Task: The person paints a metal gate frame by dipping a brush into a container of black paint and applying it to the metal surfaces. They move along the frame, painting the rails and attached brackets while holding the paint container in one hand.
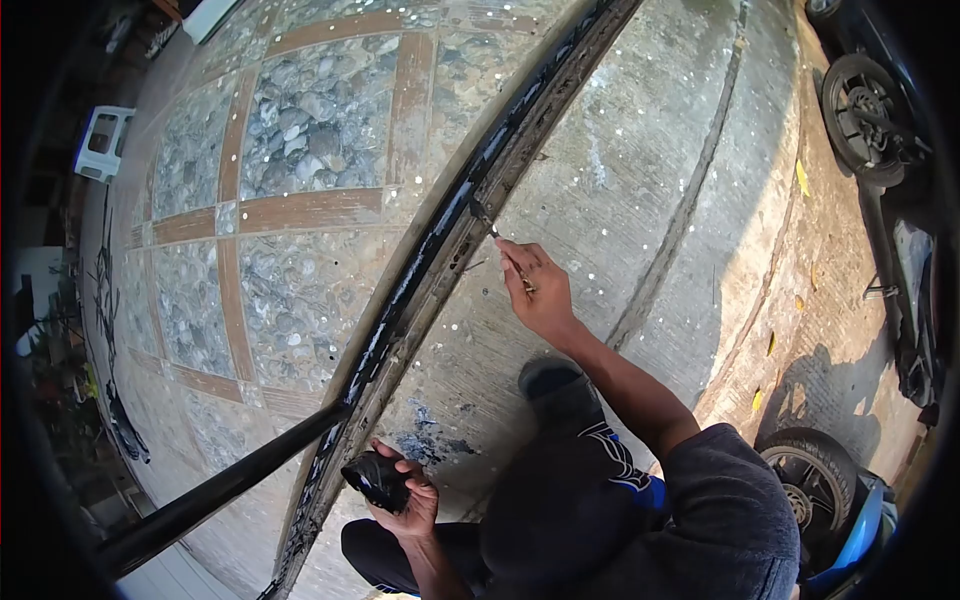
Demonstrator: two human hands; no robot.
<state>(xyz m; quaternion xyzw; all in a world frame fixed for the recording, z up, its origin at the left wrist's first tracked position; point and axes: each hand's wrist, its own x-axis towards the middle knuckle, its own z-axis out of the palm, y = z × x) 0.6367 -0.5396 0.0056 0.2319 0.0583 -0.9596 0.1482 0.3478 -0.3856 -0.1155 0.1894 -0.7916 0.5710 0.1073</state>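
A thin brush (487,219) is held in my right hand (537,286), whose fingers are closed round its handle. Its dark tip meets the side of a long black metal rail (430,235), which runs diagonally along a groove in the floor. Lower down, my left hand (413,497) grips a black container (376,480) with fingers wrapped round its side. The container's contents cannot be made out. Glossy black covers the rail, with pale reflections along it.
A black pole (230,485) joins the rail at the lower left. Dark blue-black stains (430,440) mark the concrete near my left hand. Motorcycle wheels (862,112) stand at the right. Stone-patterned paving (315,120) lies beyond the rail.
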